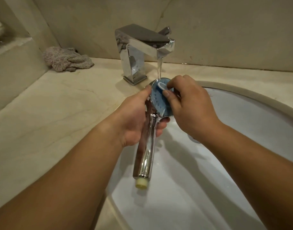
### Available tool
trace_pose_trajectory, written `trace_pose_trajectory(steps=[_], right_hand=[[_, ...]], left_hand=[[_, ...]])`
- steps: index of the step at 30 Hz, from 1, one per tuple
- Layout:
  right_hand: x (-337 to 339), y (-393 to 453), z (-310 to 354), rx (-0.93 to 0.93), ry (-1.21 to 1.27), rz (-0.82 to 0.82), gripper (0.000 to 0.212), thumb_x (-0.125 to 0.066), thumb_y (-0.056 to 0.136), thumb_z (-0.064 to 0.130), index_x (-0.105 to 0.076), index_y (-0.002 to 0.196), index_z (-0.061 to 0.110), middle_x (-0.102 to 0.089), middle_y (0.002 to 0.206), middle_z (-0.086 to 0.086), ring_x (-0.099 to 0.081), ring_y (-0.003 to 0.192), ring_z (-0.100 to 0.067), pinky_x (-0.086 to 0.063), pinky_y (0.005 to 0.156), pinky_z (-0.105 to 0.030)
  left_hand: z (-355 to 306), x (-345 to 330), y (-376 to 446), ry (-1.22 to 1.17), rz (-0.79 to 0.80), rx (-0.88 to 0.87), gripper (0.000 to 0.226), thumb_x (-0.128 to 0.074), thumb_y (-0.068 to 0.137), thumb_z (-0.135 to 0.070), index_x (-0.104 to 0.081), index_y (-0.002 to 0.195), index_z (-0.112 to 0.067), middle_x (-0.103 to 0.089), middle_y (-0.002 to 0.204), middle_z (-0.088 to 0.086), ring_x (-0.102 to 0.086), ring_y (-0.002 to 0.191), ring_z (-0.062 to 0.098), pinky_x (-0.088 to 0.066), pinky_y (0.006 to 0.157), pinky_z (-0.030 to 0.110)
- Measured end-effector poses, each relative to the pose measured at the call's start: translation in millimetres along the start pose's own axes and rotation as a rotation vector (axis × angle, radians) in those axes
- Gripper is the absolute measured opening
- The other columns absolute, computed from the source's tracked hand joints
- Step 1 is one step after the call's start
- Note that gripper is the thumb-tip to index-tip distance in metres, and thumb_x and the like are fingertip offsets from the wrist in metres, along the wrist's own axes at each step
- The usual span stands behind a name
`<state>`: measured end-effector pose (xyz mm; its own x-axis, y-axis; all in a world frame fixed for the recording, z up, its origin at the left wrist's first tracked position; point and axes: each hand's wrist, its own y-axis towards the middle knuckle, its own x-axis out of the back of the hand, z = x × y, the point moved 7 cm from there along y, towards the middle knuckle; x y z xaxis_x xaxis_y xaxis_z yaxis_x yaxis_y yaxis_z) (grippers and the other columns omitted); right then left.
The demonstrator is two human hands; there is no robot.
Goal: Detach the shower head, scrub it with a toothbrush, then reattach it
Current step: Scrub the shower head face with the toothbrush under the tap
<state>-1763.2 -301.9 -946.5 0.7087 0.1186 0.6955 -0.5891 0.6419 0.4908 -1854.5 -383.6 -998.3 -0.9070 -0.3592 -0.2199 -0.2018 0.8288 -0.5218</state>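
A beige marble worktop (62, 100) surrounded a white oval sink (217, 171). A square chrome tap (139, 52) ran water (159, 67) onto the top edge of the shower head (157, 100), held over the basin. The left hand (137, 118) gripped its chrome neck, blue spray face up, handle pointing toward the viewer. The right hand (190, 105) pinched a white toothbrush (161, 85) against the face. A crumpled grey cloth (66, 59) lay in the worktop's back left corner
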Motion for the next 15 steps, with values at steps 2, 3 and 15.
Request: trace_pose_trajectory(steps=[2,3,15], right_hand=[[-2,-5,4,0.054,0.024,0.034,0.011,-0.057,0.095,0.026,-0.047,0.090,0.027,-0.040,0.079,0.015,-0.040,0.068,-0.007,-0.029,0.057,-0.019],[-3,-8,7,0.099,0.038,0.046,0.013,-0.059,0.094,0.022,-0.048,0.089,0.026,-0.039,0.079,0.016,-0.039,0.067,-0.007,-0.029,0.058,-0.016],[4,-2,7,0.196,-0.034,-0.075,0.013,-0.063,0.090,0.021,-0.064,0.088,0.009,-0.056,0.081,0.001,-0.050,0.070,-0.016,-0.036,0.058,-0.027]], left_hand=[[-4,4,3,0.043,-0.043,-0.032,0.072,-0.041,0.098,-0.071,-0.075,0.120,-0.011,-0.066,0.097,0.019,-0.053,0.064,0.020,-0.045,0.061,0.032],[-6,7,4,0.050,-0.054,-0.046,0.075,-0.040,0.097,-0.073,-0.076,0.118,-0.010,-0.068,0.097,0.020,-0.052,0.062,0.020,-0.044,0.059,0.032],[-10,23,11,0.060,-0.122,-0.023,0.080,-0.046,0.090,-0.082,-0.076,0.106,-0.009,-0.077,0.094,0.022,-0.057,0.057,0.021,-0.048,0.056,0.030]])
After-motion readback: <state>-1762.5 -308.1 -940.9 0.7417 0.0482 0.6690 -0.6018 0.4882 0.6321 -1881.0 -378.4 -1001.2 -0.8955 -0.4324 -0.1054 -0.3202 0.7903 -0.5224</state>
